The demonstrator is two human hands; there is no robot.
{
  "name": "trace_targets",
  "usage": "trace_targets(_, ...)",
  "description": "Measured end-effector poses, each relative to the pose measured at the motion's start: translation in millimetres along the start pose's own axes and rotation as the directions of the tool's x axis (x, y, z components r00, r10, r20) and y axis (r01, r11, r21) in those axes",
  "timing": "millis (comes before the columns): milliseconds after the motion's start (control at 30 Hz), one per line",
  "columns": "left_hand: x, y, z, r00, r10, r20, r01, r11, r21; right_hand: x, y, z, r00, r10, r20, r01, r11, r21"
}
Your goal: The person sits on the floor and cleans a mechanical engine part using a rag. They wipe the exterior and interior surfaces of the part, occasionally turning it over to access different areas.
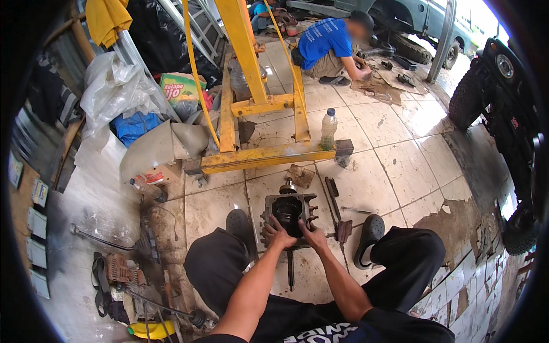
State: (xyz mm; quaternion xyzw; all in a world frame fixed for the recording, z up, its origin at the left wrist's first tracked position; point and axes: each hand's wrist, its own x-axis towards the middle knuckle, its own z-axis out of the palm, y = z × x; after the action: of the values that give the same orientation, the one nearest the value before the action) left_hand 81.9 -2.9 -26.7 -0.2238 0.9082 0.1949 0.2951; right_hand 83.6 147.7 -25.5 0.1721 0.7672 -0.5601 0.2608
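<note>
A grey metal gearbox housing [311, 209] sits on the tiled floor between my feet, its top opening facing up. Dark ribbed gears [287, 210] show inside. From its far end sticks a round shiny flange [288, 186]; a dark shaft [291, 268] points back toward me. My left hand [278, 235] grips the near left side of the housing, fingers spread along its edge. Opposite it, my right hand [312, 235] holds the near right side, fingers by the opening. Some fingertips are hard to make out.
A yellow steel hoist frame [263, 159] stands just beyond, with a plastic bottle [329, 129] by its base. Right of the housing lie a dark long-handled tool [333, 197] and a thin rod [355, 210]. A person in blue [326, 43] crouches farther back. Loose parts [123, 271] lie left.
</note>
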Motion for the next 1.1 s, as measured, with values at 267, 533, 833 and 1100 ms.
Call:
trace_targets(267,8,-1,7,0.999,0.022,-0.024,-0.021,1.0,0.004,-18,6,-4,0.998,-0.039,-0.051,0.034,0.994,-0.103)
trace_targets(533,3,-3,-4,0.999,0.022,0.033,-0.022,1.0,0.0,-21,-7,-1,0.995,-0.069,-0.065,0.061,0.992,-0.114)
trace_targets(833,-1,3,-8,1.0,0.032,-0.002,-0.032,0.999,0.01,2,33,18,0.945,-0.213,-0.248,0.202,0.977,-0.067)
trace_targets(1100,8,-8,1,0.999,0.038,-0.029,-0.038,0.999,0.0,-27,25,16,0.96,-0.198,-0.198,0.179,0.978,-0.111)
